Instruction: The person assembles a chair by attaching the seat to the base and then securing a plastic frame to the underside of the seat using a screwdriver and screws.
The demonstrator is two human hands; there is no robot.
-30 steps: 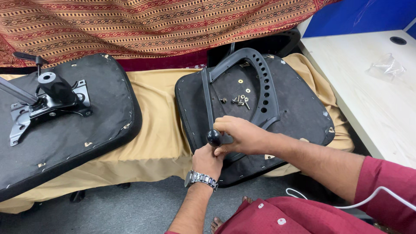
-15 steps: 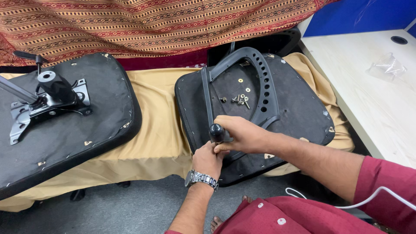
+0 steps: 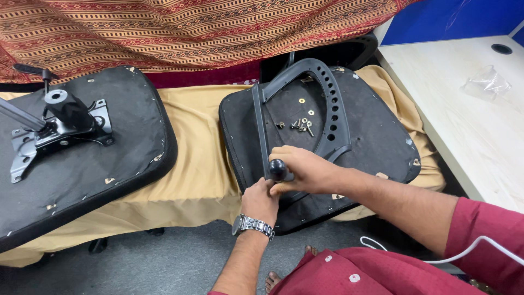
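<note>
A black chair seat (image 3: 376, 136) lies upside down on a tan cloth. A black curved armrest (image 3: 330, 104) with a row of holes rests on it. My right hand (image 3: 308, 170) is closed around a tool with a round black handle (image 3: 277, 169), held at the armrest's near end. My left hand (image 3: 261, 199), with a metal wristwatch (image 3: 252, 224), curls around that same end at the seat's front edge, directly under the handle. Several loose screws and washers (image 3: 301, 124) lie on the seat inside the armrest's loop. The tool's tip is hidden by my hands.
A second upturned seat (image 3: 109, 158) at the left carries a metal mechanism plate (image 3: 60, 131) with a black cylinder. A pale table (image 3: 469, 136) with a crumpled clear bag (image 3: 487, 82) stands at the right. Patterned fabric (image 3: 191, 33) hangs behind. A white cable (image 3: 480, 246) crosses my lap.
The black handle in my right hand has shifted slightly up and to the right. My left hand stays at the armrest's end. The seats have not moved.
</note>
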